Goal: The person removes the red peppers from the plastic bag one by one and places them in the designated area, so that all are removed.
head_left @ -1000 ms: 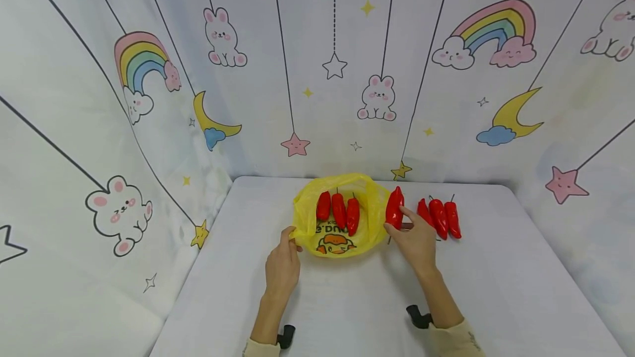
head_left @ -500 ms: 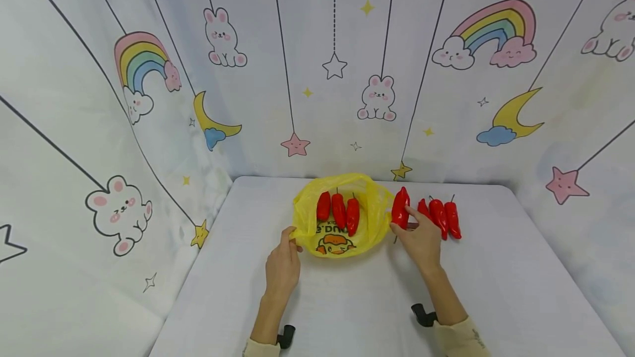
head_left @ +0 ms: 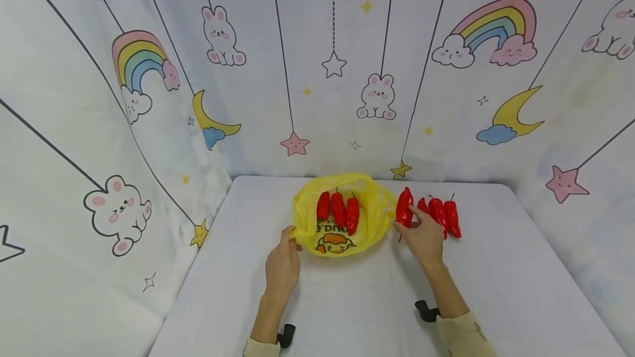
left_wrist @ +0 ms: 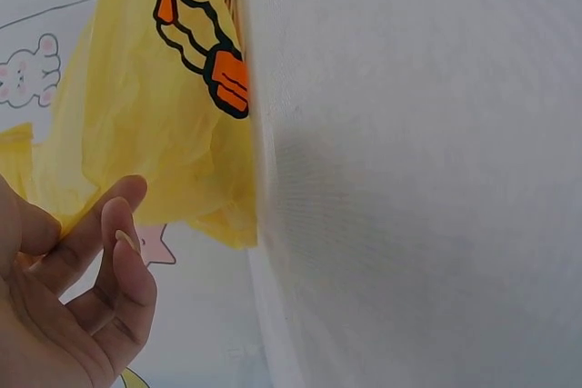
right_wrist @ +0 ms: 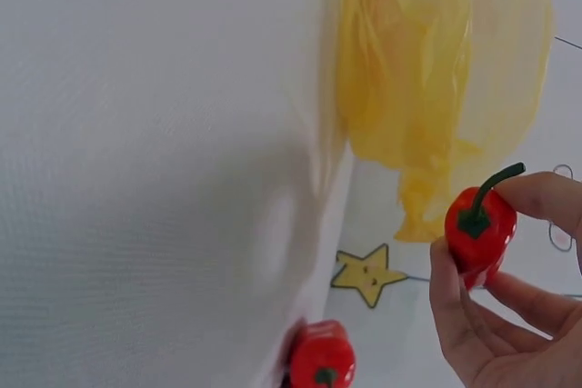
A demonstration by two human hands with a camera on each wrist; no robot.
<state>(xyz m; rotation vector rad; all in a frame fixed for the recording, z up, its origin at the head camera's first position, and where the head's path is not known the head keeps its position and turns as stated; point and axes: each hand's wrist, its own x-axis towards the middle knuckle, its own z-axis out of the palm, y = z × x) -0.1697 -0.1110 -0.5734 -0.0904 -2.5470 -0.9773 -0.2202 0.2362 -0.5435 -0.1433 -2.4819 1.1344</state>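
Note:
A yellow plastic bag point(head_left: 369, 230) with a printed cartoon figure lies open on the table, three red peppers point(head_left: 339, 211) showing inside its mouth. My left hand point(head_left: 283, 266) pinches the bag's left edge between thumb and forefinger; in the left wrist view that hand point(left_wrist: 82, 270) has its other fingers loosely curled. Just right of the bag, my right hand point(head_left: 424, 241) holds a red pepper point(head_left: 404, 205) by its sides. In the right wrist view this pepper point(right_wrist: 479, 226) has its green stem toward the camera, gripped between thumb and fingers.
More red peppers point(head_left: 452, 219) lie side by side on the table right of my right hand, partly hidden by it. The white table point(head_left: 347, 307) meets a cartoon-printed cloth backdrop point(head_left: 327, 32) behind and at the sides. Each wrist wears a black camera mount point(head_left: 286, 336).
My right hand has moved slightly right with the pepper, away from the bag's right edge. My left hand keeps its place on the bag.

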